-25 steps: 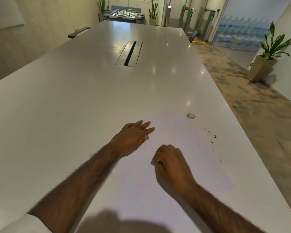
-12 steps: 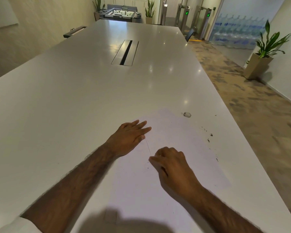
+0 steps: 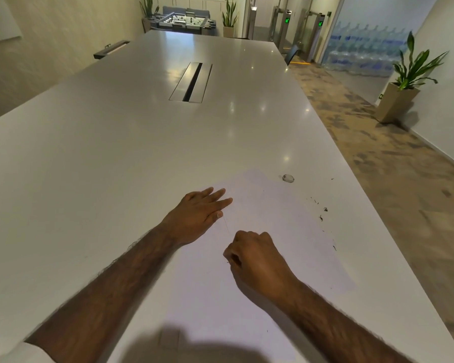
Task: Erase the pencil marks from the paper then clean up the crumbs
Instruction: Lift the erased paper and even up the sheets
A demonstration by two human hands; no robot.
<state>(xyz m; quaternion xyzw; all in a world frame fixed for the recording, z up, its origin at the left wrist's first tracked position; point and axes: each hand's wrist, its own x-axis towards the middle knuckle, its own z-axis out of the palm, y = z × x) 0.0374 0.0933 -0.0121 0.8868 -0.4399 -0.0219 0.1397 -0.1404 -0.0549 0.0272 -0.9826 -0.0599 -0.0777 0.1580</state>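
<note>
Right hand slightly back, fisted

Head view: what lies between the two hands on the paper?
A thin pencil line on the paper, running from the left hand toward the right hand; the rest is bare paper. The head view shows it.

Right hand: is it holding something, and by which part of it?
It cannot be told. The right hand is curled over the paper and hides anything inside its fingers. The left hand lies flat on the paper, holding nothing.
</note>
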